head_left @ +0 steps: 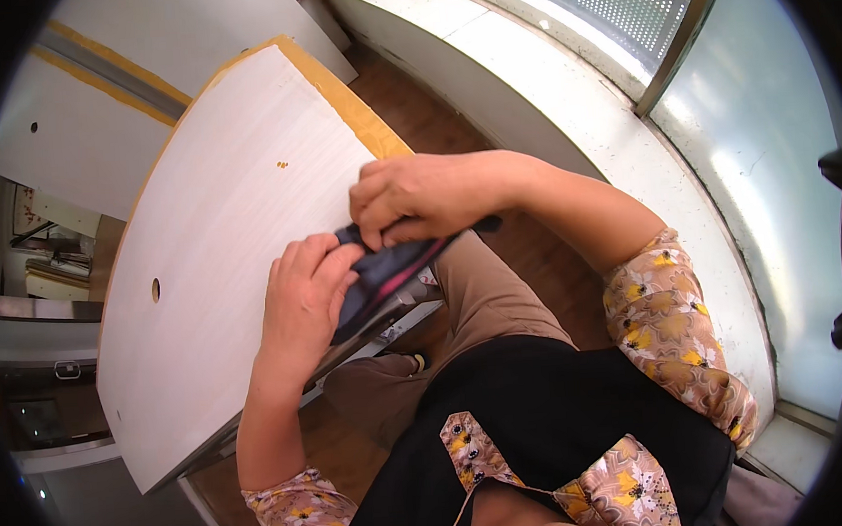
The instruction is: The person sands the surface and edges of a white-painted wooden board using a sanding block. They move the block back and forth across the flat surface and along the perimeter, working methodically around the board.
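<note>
A dark navy piece of cloth (363, 283) with a magenta stripe hangs partly over the near edge of the white tabletop (218, 207). Its lower side is smeared by motion, and I cannot tell what kind of item it is. My left hand (300, 286) grips the cloth's left end, thumb and fingers bent over it. Curled fingers of my right hand (408, 199) pinch its upper edge at the table's right corner. Part of the cloth is hidden beneath both hands.
A pale ledge (546, 113) curves along the right below frosted window panes (757, 141). Beyond the table stand white panels with yellowish edges (99, 118). Shelves with stacked things (55, 268) are at the left. My legs (494, 292) are under the table's near edge.
</note>
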The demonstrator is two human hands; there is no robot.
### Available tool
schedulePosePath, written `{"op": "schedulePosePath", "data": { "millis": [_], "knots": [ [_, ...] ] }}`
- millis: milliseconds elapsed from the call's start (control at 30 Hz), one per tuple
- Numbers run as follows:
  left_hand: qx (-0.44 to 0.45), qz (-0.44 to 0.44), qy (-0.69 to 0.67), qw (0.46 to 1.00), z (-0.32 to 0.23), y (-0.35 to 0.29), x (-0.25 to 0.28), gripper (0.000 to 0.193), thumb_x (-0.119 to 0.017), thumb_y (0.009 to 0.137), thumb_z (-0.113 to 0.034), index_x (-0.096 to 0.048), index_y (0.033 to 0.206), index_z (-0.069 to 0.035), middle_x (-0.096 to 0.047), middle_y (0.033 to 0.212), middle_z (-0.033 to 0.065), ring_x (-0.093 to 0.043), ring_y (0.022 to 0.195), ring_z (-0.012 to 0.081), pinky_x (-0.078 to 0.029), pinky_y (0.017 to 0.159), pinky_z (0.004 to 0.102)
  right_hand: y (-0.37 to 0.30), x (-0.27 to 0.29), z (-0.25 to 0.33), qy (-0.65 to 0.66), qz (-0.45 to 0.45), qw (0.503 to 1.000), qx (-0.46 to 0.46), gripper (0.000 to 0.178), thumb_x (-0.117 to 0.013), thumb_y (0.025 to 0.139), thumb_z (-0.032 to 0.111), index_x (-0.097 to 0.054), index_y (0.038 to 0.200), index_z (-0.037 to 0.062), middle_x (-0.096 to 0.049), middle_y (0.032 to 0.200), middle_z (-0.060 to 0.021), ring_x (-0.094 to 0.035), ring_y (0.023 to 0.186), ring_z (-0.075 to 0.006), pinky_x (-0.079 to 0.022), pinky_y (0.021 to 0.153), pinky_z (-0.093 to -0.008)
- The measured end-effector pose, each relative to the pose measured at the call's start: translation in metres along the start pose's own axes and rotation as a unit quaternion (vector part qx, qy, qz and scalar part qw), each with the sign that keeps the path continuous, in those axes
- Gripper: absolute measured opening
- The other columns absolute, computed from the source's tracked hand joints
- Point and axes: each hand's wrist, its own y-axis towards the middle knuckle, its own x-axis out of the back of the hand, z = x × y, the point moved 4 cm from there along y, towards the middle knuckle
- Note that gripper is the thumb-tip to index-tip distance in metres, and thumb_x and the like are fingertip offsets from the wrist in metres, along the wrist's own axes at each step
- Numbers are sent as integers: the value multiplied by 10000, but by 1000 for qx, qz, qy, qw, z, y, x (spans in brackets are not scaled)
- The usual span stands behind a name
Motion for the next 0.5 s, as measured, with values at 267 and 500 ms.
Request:
{"op": "schedulePosePath", "data": {
  "millis": [267,500],
  "knots": [
    [80,-13,90,993,61,39,-3,329,-653,930,-56,-661,1258,-85,-619,1177,108,-591,1078,332,-502,936,442,45,9,-82,-127,-24,989,-76,155,-680,920,195,-773,1038,158,-693,1154,-74,-585,1123,-327,-477,997,-420],
    [19,15,110,994,29,20,-7,357,-667,911,-27,-645,1264,-78,-605,1158,100,-594,1060,302,-489,886,438,17,5,-51,-62,-11,998,-27,131,-723,906,222,-775,1014,168,-682,1122,-54,-589,1149,-304,-482,1002,-404]
  ]
}}
